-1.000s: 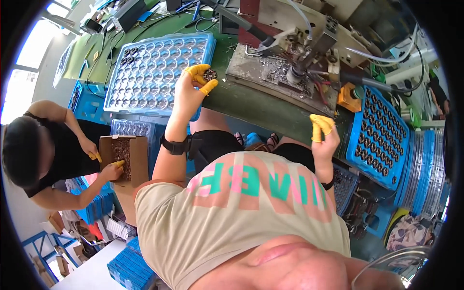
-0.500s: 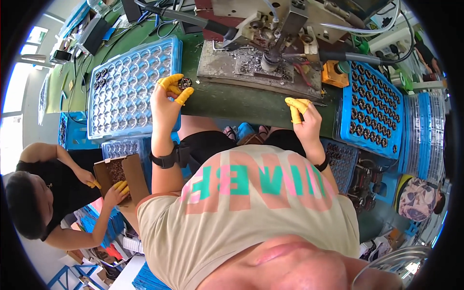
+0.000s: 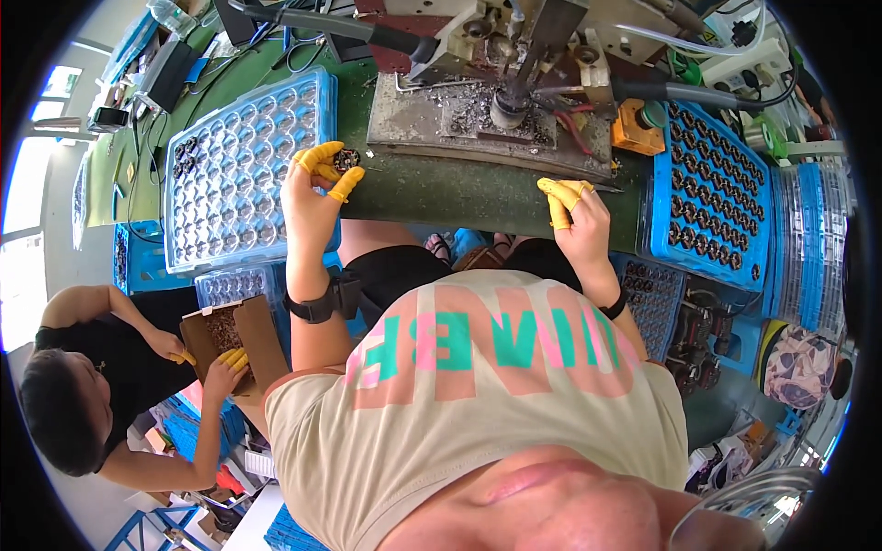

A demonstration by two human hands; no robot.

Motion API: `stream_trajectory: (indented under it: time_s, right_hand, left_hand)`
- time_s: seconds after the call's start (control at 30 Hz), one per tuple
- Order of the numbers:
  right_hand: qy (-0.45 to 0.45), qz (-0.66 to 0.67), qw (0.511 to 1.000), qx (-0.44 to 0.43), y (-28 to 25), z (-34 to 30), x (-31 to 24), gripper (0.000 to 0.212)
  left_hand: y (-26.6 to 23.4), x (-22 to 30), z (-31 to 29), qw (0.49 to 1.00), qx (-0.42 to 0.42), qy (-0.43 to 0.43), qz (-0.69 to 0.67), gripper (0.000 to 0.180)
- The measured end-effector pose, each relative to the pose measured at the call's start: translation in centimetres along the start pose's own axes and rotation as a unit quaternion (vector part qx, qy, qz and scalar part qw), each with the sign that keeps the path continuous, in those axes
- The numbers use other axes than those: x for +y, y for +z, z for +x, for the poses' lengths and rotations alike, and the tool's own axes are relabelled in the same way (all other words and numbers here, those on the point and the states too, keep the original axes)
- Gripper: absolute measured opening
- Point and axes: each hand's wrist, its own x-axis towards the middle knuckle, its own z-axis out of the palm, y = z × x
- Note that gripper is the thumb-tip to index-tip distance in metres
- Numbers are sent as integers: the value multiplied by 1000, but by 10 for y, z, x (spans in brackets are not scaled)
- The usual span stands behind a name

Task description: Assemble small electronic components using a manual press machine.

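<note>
One small round dark part (image 3: 347,161) is pinched in the left hand (image 3: 308,191), between yellow finger cots (image 3: 343,185), over the green bench (image 3: 423,195), just beside the clear blister tray (image 3: 253,174). Right hand (image 3: 584,220) is held near the bench edge; any grip cannot be told.

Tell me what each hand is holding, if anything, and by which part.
Left hand: a small round part, by its rim, between yellow-covered fingers. Right hand: nothing visible.
</note>
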Motion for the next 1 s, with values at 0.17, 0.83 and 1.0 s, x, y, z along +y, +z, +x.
stream_trajectory:
  time_s: [0.17, 0.83, 1.0]
  right_hand:
    - [122, 196, 973, 16, -6, 7, -4, 16]
    - [47, 237, 966, -87, 11, 117, 0, 53]
    - [100, 279, 950, -98, 15, 116, 1, 52]
  left_hand:
    - [0, 1, 0, 1000, 2, 24, 18, 39]
    - [0, 9, -1, 994, -9, 59, 93, 39]
    - [0, 10, 0, 993, -14, 59, 98, 39]
